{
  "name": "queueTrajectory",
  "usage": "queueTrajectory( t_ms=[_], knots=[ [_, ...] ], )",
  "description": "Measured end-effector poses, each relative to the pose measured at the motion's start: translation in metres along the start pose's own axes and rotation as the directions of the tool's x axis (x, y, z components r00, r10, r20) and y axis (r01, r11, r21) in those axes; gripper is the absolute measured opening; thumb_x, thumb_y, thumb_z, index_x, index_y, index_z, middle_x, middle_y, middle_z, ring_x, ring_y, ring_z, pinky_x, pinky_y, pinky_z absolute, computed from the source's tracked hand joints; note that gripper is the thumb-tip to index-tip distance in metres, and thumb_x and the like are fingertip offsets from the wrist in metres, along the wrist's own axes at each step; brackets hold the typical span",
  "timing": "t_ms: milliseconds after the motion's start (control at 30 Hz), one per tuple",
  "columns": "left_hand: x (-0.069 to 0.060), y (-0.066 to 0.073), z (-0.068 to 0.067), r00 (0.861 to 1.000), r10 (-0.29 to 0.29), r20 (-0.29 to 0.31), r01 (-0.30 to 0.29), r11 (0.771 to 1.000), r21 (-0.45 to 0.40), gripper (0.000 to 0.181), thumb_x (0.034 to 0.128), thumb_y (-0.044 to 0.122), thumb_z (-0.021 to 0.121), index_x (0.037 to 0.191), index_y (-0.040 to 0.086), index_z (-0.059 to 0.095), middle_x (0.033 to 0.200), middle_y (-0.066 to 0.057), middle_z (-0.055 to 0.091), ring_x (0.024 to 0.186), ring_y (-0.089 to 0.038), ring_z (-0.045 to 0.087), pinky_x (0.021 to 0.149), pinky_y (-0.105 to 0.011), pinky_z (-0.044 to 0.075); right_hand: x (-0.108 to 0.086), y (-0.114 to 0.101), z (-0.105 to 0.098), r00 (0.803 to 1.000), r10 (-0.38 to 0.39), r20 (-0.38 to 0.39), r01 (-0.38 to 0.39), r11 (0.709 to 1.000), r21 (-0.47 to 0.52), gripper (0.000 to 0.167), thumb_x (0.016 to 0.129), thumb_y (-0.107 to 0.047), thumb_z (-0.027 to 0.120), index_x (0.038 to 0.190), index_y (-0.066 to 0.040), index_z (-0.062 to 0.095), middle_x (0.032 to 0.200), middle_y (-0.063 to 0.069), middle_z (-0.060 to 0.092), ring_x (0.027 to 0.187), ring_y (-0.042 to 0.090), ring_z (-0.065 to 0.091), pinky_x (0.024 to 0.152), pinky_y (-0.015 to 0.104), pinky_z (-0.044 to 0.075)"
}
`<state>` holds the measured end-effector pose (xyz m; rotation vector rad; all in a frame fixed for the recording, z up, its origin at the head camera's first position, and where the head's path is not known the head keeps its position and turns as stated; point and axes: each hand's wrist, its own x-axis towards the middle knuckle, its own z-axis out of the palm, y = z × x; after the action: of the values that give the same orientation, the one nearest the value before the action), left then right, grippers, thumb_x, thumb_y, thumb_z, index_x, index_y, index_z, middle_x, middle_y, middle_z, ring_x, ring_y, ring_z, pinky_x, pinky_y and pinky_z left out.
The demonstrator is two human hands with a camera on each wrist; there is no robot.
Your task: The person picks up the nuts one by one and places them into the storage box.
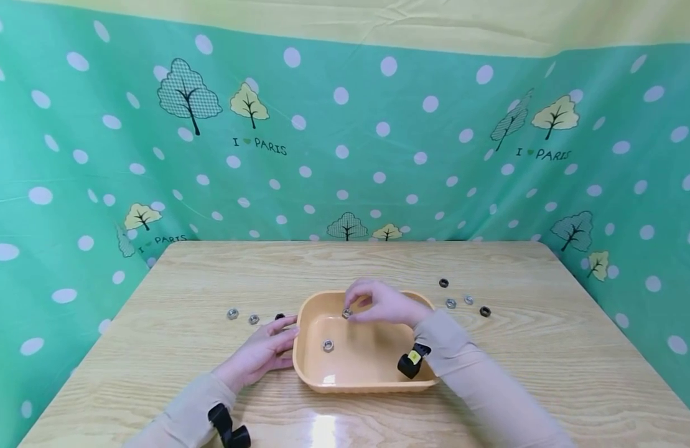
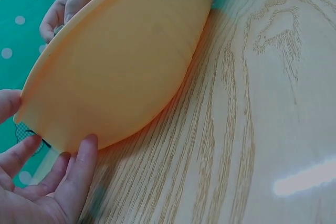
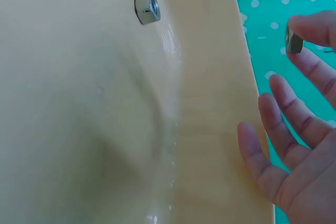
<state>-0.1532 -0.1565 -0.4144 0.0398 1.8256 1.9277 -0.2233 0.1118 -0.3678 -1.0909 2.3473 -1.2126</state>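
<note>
An orange tray (image 1: pixel 372 387) stands on the table, with one silver nut (image 1: pixel 328 345) lying on its floor toward the left. My right hand (image 1: pixel 381 303) pinches another silver nut (image 1: pixel 347 313) between thumb and forefinger above the tray; in the right wrist view that nut (image 3: pixel 294 39) is at the fingertips, the other fingers spread. My left hand (image 1: pixel 263 350) rests against the tray's left wall, its fingers relaxed and touching the outside, as the left wrist view shows on the tray wall (image 2: pixel 121 66).
Left of the tray lie two silver nuts (image 1: pixel 233 313) (image 1: pixel 254 319) and a dark nut (image 1: pixel 280 317) close to my left fingers. At the right are two dark nuts (image 1: pixel 443 282) (image 1: pixel 485 311) and two silver nuts (image 1: pixel 451 303) (image 1: pixel 469 300). A dotted green curtain (image 1: pixel 345 124) hangs behind.
</note>
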Motion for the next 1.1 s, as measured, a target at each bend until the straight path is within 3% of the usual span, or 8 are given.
queueTrajectory(
  t_ms=[433,633,833,1100],
  knots=[
    [-0.001,-0.002,0.0,1.0,-0.001,0.01,0.001,1.0,0.006,0.071,0.0975,0.03,0.05,0.148,-0.004,0.015,0.142,-0.03,0.038,0.118,-0.028,0.056,0.094,-0.047,0.051,0.007,0.007,0.015,0.995,-0.011,0.096,0.009,1.0,0.017,0.014,0.079,-0.01,0.07,0.093,-0.007,0.068,0.104,0.005,0.062,0.103,0.014,0.054,0.097,0.04,0.05],
    [0.0,0.0,-0.002,1.0,0.011,0.014,-0.011,1.0,0.009,0.07,0.0974,0.031,0.051,0.147,-0.004,0.016,0.141,-0.029,0.04,0.116,-0.025,0.057,0.094,-0.047,0.051,0.01,0.007,0.022,0.986,0.009,0.167,-0.002,0.999,-0.042,0.015,0.078,-0.008,0.071,0.093,-0.009,0.068,0.102,0.001,0.062,0.102,0.019,0.057,0.096,0.035,0.05],
    [-0.001,-0.001,-0.001,1.0,-0.003,0.004,0.003,1.0,-0.002,0.071,0.0965,0.031,0.053,0.147,-0.004,0.017,0.14,-0.028,0.041,0.114,-0.023,0.058,0.094,-0.046,0.052,0.008,0.006,0.026,0.983,0.005,0.181,0.015,0.995,-0.104,0.014,0.077,-0.007,0.072,0.089,-0.009,0.068,0.1,-0.001,0.062,0.101,0.026,0.057,0.092,0.035,0.051],
    [0.0,-0.002,-0.001,1.0,0.009,0.01,-0.009,1.0,0.004,0.071,0.0967,0.031,0.052,0.147,-0.005,0.016,0.14,-0.029,0.041,0.113,-0.022,0.058,0.094,-0.046,0.051,0.008,0.009,0.026,0.985,0.002,0.173,0.022,0.99,-0.138,0.014,0.076,-0.007,0.072,0.089,-0.009,0.067,0.096,-0.002,0.061,0.097,0.025,0.057,0.089,0.032,0.052]
  ],
)
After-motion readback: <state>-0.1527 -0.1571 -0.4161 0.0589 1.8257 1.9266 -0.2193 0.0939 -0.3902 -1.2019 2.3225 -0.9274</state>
